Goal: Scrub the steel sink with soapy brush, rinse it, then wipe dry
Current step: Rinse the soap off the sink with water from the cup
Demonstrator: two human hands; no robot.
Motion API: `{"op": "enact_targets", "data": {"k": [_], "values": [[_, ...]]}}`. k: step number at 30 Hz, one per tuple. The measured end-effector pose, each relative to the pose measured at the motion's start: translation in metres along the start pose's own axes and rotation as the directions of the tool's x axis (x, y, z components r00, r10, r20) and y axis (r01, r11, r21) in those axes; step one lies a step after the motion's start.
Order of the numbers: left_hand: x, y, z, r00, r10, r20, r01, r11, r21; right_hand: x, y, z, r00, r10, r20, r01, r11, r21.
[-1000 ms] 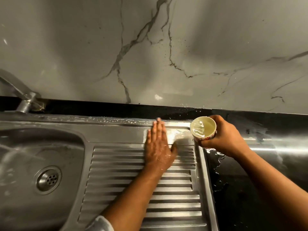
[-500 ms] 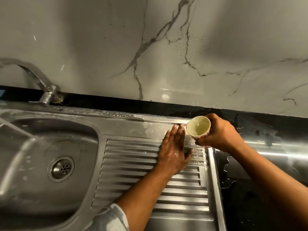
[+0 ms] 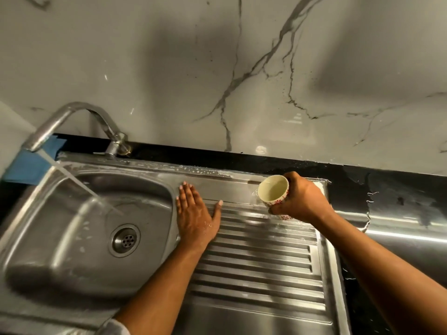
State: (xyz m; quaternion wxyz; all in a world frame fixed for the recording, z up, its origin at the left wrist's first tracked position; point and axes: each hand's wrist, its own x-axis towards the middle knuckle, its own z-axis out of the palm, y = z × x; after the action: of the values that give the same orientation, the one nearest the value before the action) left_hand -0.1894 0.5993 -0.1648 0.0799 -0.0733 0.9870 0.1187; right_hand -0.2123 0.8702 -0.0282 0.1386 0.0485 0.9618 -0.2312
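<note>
Two hands were engaged at the sink. The right hand (image 3: 300, 199) had fingers and thumb wrapped round a small cream-lined ceramic cup with a red floral pattern (image 3: 273, 191). The cup was tipped so that its mouth faced up and toward the basin side, above the far right corner of the ribbed steel drainboard (image 3: 261, 262). Whether water remained in the cup could not be determined. The left hand (image 3: 194, 213) held nothing: it lay flat, fingers straight, thumb spread, pressed on the left end of the drainboard just beside the basin of the stainless steel sink (image 3: 60, 238).

Water ran from the curved chrome tap (image 3: 79, 114) in a slanted stream (image 3: 72, 180) into the basin, landing near the round perforated drain strainer (image 3: 124, 240). No brush was in view. White foam flecks (image 3: 193, 169) lay along the rear ledge. Judged from this, scrubbing appeared complete and rinsing was in progress; the rear ledge needed more water, and the dry wipe had not begun. A blue folded item (image 3: 31, 165) at the rear left corner was possibly the wiping cloth.

Clearances: the grey-veined marble wall (image 3: 169, 68) stood close behind the ledge. The raised right rim of the drainboard bordered a black countertop (image 3: 387, 189) carrying spilled puddles, so pours near that rim risked overflow. The near ribs, between the two forearms, offered the widest room for sweeping strokes.
</note>
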Motion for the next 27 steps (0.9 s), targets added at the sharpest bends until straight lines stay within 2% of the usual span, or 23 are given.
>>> {"op": "enact_targets", "data": {"k": [1,3,6,8,12,15,22,27], "values": [[-0.008,0.01,-0.002,0.999,0.041,0.003,-0.041,0.999,-0.008,-0.001,-0.002,0.0,1.0,0.002,-0.006,-0.002,1.0,0.008],[-0.025,0.042,-0.002,0.967,0.256,0.003,-0.255,0.966,-0.045,-0.001,-0.005,0.001,1.0,0.004,-0.027,-0.004,1.0,0.023],[-0.032,0.094,0.011,0.817,0.575,0.052,-0.571,0.818,-0.076,-0.001,-0.007,-0.003,0.999,0.016,-0.044,-0.016,1.0,0.005],[-0.022,0.113,0.024,0.761,0.647,0.052,-0.647,0.763,-0.02,-0.001,-0.007,-0.005,0.998,0.016,-0.056,-0.019,0.999,-0.044],[0.006,0.111,0.031,0.769,0.637,0.052,-0.638,0.77,0.007,0.001,-0.006,-0.005,0.996,0.061,-0.06,-0.068,0.989,-0.129],[0.016,0.093,0.027,0.795,0.607,0.002,-0.606,0.794,-0.051,0.006,-0.015,-0.002,0.996,0.059,-0.061,-0.07,0.98,-0.185],[0.028,0.029,0.011,0.935,0.353,-0.042,-0.355,0.932,-0.069,0.031,-0.062,0.017,1.0,0.016,-0.025,-0.022,0.964,-0.264],[0.045,-0.023,-0.001,0.976,0.205,-0.076,-0.209,0.976,-0.058,0.046,-0.11,0.037,1.0,-0.022,0.008,0.023,0.967,-0.255]]}}
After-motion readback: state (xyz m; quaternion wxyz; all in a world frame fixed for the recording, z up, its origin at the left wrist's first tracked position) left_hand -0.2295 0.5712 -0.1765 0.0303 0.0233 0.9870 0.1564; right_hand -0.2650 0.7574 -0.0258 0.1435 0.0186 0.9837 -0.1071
